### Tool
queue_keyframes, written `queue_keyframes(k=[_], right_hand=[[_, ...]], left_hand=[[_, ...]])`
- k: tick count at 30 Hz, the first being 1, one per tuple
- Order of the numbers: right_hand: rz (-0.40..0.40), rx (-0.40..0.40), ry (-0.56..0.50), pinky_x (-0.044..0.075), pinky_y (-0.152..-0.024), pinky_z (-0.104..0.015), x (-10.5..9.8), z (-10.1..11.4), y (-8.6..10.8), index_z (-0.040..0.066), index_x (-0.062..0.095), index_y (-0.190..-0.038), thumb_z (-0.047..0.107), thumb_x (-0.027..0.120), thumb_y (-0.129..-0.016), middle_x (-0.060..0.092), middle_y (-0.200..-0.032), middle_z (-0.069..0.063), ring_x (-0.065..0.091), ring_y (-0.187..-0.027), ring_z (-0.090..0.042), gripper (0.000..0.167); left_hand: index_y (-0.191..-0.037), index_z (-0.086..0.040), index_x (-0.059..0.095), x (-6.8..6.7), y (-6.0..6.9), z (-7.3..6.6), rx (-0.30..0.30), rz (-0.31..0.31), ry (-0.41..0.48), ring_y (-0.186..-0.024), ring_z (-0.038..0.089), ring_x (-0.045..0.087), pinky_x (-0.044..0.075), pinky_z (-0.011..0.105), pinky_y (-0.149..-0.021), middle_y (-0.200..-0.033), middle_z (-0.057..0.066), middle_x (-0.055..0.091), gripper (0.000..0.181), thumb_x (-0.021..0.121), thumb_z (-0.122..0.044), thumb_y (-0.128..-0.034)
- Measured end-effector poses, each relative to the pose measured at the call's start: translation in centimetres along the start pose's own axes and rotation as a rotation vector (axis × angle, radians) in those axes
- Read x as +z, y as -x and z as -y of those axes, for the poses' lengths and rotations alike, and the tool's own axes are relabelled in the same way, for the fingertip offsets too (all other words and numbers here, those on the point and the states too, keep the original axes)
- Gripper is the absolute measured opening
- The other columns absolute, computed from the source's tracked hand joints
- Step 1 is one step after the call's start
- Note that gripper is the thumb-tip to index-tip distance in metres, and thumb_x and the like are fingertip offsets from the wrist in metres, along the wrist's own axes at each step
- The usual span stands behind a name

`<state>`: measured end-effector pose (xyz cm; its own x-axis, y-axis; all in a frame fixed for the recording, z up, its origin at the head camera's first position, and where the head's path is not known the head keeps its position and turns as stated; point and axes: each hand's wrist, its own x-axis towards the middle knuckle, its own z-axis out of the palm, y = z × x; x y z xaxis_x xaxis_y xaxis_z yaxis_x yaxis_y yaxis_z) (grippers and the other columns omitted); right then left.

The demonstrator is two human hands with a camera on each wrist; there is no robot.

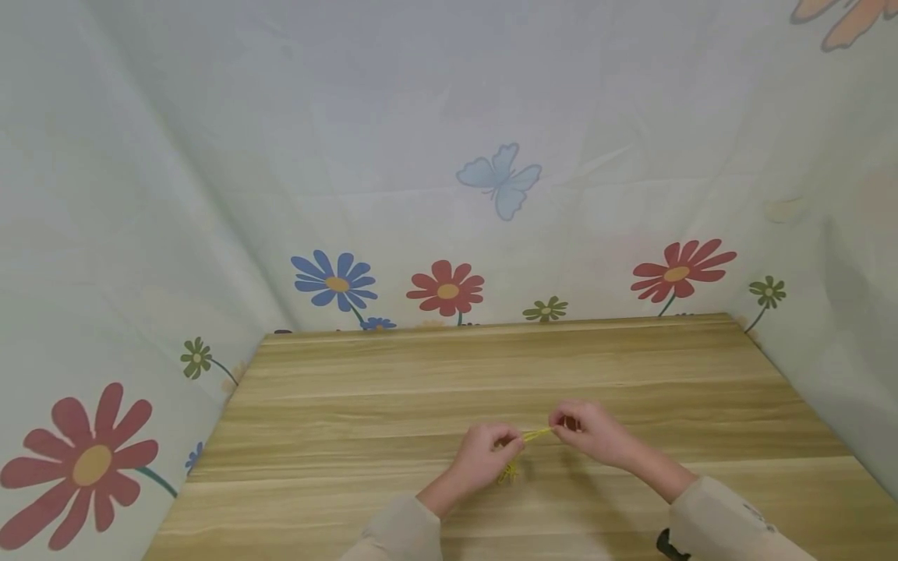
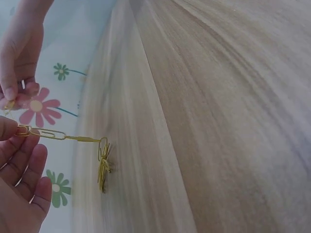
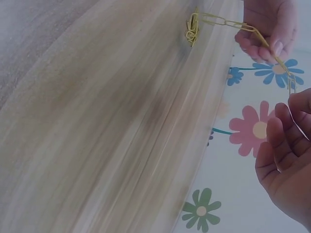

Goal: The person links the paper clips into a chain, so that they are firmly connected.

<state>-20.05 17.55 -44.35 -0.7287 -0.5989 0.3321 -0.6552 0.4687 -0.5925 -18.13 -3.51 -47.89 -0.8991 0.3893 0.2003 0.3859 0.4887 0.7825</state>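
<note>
A chain of yellow paper clips [image 1: 537, 434] stretches between my two hands above the wooden table. My left hand [image 1: 486, 453] pinches the chain between thumb and fingertips. From that hand, linked paper clips [image 2: 48, 134] run down to a small bunch of yellow paper clips [image 2: 103, 170] at the table surface. My right hand [image 1: 592, 432] pinches the chain's other end, up and to the right of the left hand. In the right wrist view, the clips [image 3: 290, 83] just above the right fingertips are visible; the pinched tip itself is hidden by the fingers.
The wood-grain table [image 1: 421, 374] spreads beneath both hands. Behind it and at its sides hangs a pale cloth [image 1: 393, 156] printed with flowers and butterflies. Beige sleeves [image 1: 730, 522] cover the forearms, and a dark band [image 1: 671, 544] shows by the right cuff.
</note>
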Motion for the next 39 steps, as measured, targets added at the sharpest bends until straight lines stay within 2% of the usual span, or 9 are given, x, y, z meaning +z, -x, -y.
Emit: queue_keyframes(k=[4,9,16,22,28,32,39], right_hand=[[0.004,0.008,-0.038,0.038,-0.049,-0.017,-0.1,0.5,0.0,0.011,0.058,-0.077,0.004,0.058,-0.082,0.053,-0.068,0.007,0.04,-0.06,0.003,0.008],[0.002,0.013,-0.065,0.038,-0.049,-0.017,-0.2,0.9,-0.2,0.011,0.058,-0.077,0.005,0.059,-0.081,0.051,-0.066,0.008,0.039,-0.059,0.003,0.008],[0.002,-0.019,-0.089,0.038,-0.049,-0.017,-0.3,1.5,-0.5,0.009,0.058,-0.077,0.004,0.059,-0.081,0.052,-0.066,0.005,0.04,-0.059,0.002,0.006],[-0.006,-0.021,-0.077,0.037,-0.05,-0.017,-0.2,1.7,-0.7,0.008,0.058,-0.077,0.003,0.06,-0.08,0.054,-0.066,0.002,0.041,-0.059,0.0,0.007],[0.018,0.049,-0.103,0.037,-0.05,-0.018,-0.5,1.7,-0.8,0.007,0.058,-0.079,0.005,0.058,-0.083,0.054,-0.067,0.002,0.041,-0.06,0.0,0.004],[0.006,0.083,-0.13,0.038,-0.051,-0.018,-0.9,1.8,-0.9,0.005,0.059,-0.082,0.008,0.057,-0.084,0.055,-0.069,0.002,0.042,-0.06,-0.002,0.004],[-0.031,0.137,-0.144,0.041,-0.053,-0.02,-1.4,1.4,-0.9,0.004,0.061,-0.093,0.012,0.054,-0.087,0.057,-0.075,-0.002,0.043,-0.062,-0.002,0.012]], left_hand=[[-0.087,-0.007,0.066,0.0,0.2,0.2,0.026,0.037,0.009,-0.074,0.0,0.055,0.043,0.018,-0.068,-0.082,0.0,0.067,0.021,0.053,-0.024,-0.0867],[-0.095,-0.008,0.065,0.1,0.2,0.2,0.014,0.078,0.008,-0.079,0.002,0.058,0.044,0.018,-0.07,-0.089,0.0,0.068,0.023,0.053,-0.025,-0.0869],[-0.109,-0.012,0.06,0.0,0.2,-0.5,-0.01,0.094,-0.014,-0.093,0.008,0.058,0.045,0.027,-0.08,-0.099,-0.001,0.066,0.03,0.053,-0.032,-0.0865],[-0.107,-0.015,0.061,-0.1,-0.1,-1.2,0.028,0.039,-0.017,-0.095,0.008,0.058,0.046,0.031,-0.082,-0.099,-0.003,0.065,0.029,0.051,-0.034,-0.0877],[-0.096,-0.011,0.065,-0.6,-0.6,-1.9,0.072,-0.015,-0.041,-0.089,0.009,0.06,0.047,0.032,-0.081,-0.093,-0.001,0.066,0.027,0.049,-0.032,-0.0892],[-0.092,-0.01,0.066,-1.0,-1.2,-2.3,0.104,-0.04,-0.062,-0.085,0.007,0.06,0.048,0.027,-0.077,-0.09,0.0,0.067,0.024,0.05,-0.028,-0.0892],[-0.093,-0.009,0.066,-2.3,-2.6,-3.5,0.095,-0.085,-0.102,-0.083,0.007,0.06,0.047,0.022,-0.073,-0.087,-0.001,0.067,0.023,0.052,-0.027,-0.0888]])
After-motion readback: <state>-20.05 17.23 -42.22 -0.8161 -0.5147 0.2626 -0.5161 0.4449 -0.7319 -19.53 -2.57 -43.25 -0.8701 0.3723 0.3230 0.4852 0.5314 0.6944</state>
